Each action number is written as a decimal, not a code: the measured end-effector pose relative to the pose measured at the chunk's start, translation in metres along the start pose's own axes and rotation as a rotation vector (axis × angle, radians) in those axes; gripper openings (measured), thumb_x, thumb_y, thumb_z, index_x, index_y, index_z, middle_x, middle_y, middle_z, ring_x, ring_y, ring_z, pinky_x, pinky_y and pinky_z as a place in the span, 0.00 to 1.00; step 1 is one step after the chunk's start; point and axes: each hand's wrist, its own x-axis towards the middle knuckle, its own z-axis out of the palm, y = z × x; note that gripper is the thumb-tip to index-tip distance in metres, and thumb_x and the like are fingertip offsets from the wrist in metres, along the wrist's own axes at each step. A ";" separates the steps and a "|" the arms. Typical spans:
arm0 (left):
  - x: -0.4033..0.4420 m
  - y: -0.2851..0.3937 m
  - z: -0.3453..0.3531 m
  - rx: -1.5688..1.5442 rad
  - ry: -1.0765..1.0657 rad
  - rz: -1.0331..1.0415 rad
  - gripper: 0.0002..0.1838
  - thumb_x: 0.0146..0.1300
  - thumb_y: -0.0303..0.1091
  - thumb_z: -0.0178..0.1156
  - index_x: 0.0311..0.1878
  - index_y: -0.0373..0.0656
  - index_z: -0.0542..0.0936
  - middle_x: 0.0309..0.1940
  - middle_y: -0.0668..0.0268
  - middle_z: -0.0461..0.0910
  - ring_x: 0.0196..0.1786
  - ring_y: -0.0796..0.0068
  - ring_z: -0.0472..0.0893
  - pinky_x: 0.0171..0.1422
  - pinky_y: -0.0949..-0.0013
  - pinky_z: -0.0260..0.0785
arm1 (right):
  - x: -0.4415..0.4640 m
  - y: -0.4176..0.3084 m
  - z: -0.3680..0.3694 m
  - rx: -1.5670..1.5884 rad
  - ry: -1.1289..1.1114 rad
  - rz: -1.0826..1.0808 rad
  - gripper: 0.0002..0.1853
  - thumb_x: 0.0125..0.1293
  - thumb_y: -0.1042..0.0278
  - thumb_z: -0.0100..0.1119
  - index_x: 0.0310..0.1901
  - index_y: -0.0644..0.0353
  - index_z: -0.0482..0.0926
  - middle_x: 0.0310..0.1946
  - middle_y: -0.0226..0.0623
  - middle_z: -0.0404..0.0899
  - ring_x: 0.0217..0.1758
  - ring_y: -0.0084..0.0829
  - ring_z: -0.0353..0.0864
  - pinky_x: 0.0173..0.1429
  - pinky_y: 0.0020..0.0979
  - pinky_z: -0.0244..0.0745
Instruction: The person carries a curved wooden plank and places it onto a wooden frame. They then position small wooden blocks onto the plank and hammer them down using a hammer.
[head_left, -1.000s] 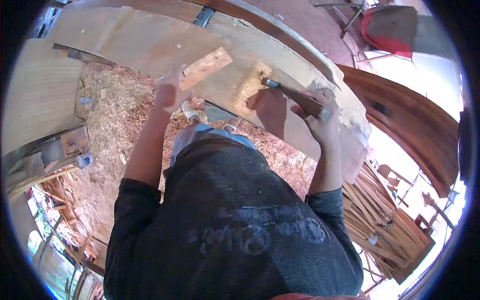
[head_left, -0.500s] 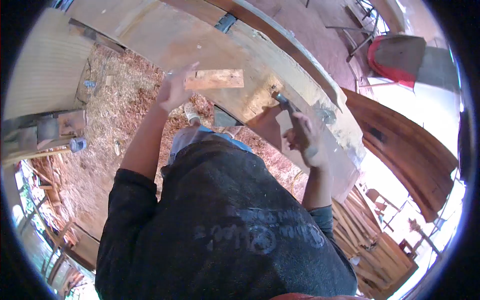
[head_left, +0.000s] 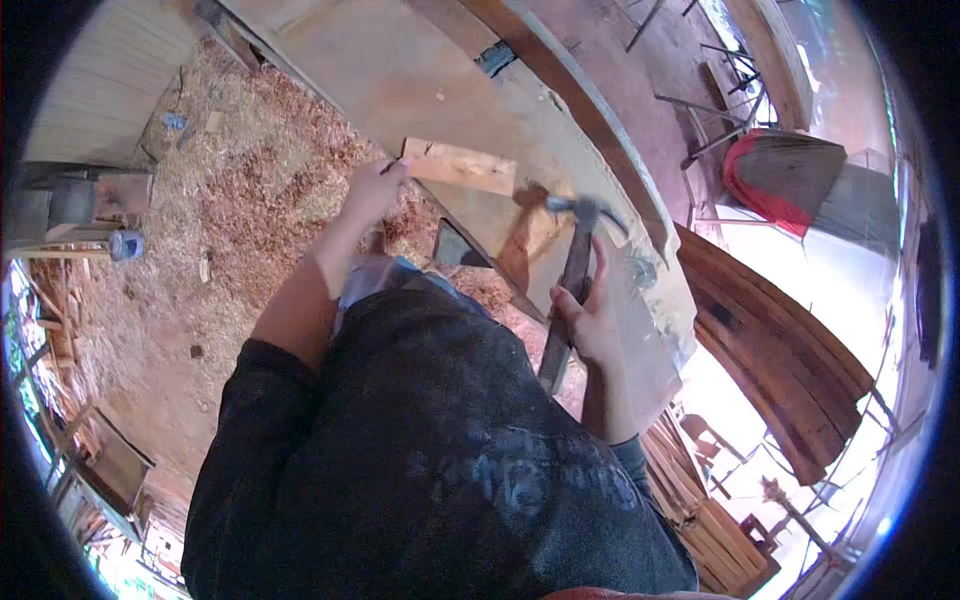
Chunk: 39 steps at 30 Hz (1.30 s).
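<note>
the left hand (head_left: 375, 190) curls, its hold unclear, at a flat, pale-brown wooden block (head_left: 462, 168) at 12 o'clock, and the right hand (head_left: 590, 318), gripping a dark-handled metal claw hammer (head_left: 577, 262) at 2 o'clock, best swings clear of it.

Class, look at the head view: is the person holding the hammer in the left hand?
No, the right hand grips the hammer.

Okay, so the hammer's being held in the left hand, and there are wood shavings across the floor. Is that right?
Not quite: the head view shows the hammer in the right hand. The wood shavings are across the floor.
</note>
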 end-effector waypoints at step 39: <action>0.011 -0.016 0.004 0.171 -0.015 0.110 0.22 0.74 0.46 0.55 0.39 0.34 0.83 0.25 0.54 0.81 0.28 0.64 0.80 0.39 0.60 0.72 | 0.092 0.003 0.100 -0.162 0.138 -0.417 0.39 0.71 0.63 0.61 0.80 0.50 0.55 0.41 0.61 0.84 0.43 0.56 0.86 0.49 0.47 0.80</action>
